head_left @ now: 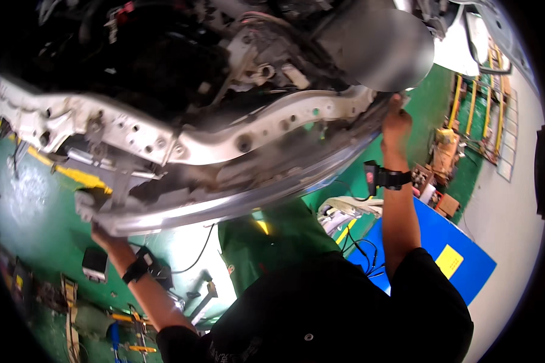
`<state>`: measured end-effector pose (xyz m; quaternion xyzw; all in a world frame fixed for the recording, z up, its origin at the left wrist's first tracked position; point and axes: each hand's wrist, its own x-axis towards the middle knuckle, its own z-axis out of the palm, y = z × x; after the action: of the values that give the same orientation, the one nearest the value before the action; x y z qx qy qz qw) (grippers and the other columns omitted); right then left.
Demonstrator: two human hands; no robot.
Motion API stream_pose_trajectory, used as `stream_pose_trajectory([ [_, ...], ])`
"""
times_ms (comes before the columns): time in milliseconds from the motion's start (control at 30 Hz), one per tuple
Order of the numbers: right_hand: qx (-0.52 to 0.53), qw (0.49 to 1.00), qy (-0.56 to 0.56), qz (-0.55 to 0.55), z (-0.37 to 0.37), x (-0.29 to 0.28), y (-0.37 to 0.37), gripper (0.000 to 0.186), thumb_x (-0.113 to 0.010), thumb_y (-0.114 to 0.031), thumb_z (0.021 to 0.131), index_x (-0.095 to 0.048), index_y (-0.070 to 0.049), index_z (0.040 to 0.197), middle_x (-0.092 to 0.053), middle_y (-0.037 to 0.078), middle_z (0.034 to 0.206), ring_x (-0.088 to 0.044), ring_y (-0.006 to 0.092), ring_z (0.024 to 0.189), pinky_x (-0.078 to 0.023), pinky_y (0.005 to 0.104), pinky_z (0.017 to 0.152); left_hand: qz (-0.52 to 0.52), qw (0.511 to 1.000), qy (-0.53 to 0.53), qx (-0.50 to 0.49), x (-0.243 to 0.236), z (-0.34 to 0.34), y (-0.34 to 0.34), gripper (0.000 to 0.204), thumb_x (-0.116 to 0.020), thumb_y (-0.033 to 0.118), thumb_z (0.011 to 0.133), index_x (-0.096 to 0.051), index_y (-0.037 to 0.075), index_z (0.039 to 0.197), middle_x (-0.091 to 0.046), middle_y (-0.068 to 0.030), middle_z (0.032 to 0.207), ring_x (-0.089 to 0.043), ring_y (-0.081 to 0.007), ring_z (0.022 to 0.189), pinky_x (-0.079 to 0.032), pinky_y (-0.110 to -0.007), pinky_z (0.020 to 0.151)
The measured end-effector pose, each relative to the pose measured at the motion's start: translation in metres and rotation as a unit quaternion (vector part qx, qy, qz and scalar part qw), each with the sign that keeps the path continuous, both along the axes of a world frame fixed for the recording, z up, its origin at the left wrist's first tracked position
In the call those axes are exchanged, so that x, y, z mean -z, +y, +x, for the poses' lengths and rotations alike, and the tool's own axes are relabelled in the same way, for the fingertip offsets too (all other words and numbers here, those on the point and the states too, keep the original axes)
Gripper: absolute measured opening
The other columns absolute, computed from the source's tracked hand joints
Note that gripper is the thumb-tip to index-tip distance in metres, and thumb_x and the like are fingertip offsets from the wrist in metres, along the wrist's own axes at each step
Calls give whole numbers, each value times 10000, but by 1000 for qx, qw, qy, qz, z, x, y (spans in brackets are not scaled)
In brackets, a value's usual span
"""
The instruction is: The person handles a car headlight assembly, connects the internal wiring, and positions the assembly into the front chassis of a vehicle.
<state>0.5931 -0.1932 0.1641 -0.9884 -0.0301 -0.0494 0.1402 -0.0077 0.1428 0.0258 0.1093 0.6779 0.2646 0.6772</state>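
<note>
My left hand [106, 237] is closed on the left end of a long, curved silver metal bar [236, 199] with a dark, dirty inner face; its fingertips are partly hidden by the bar. My right hand [396, 127] is closed at the bar's far right end, higher up in the view. The bar lies just in front of and below the car's pale metal front crossmember [236, 148], which has several holes. Behind that is the dark open engine bay [151, 57]. A grey blurred patch hides the upper right of the car.
A blue board with a yellow patch [466, 272] is at lower right, near cables. Yellow racks [472, 109] and boxes line the pale wall at right. Tools and stands [72, 314] lie on the green floor [30, 199] at lower left. A green cover [266, 242] is below the bar.
</note>
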Motion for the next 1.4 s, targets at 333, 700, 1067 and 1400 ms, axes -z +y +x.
stream_pose_trajectory([
  [333,16,998,-22,-62,19,-1,6,814,-485,-651,955,-626,107,696,-570,197,606,-542,319,611,-407,473,623,-3,993,-39,-108,25,20,10,512,-432,286,955,-515,-22,1356,-599,-193,1291,-596,-381,1143,-461,-524,1025],
  [700,69,968,30,241,19,7,18,608,-607,-470,966,-635,104,767,-616,91,696,-520,218,655,-444,410,650,15,992,-49,-117,34,24,13,444,-401,240,997,-544,-30,1318,-606,-180,1279,-592,-356,1159,-460,-488,1040],
  [1067,27,978,83,187,23,0,6,574,-626,-467,959,-565,81,799,-533,55,708,-424,163,636,-412,354,608,13,989,-35,-142,47,16,9,402,-405,215,997,-586,-1,1284,-637,-146,1249,-620,-333,1136,-486,-465,1017],
  [1400,57,971,58,223,10,-1,19,635,-592,-518,971,-557,30,652,-439,-7,598,-378,155,565,-355,359,537,52,993,-40,-100,59,-5,10,409,-393,200,1004,-599,-28,1275,-642,-147,1246,-629,-321,1119,-513,-448,984],
])
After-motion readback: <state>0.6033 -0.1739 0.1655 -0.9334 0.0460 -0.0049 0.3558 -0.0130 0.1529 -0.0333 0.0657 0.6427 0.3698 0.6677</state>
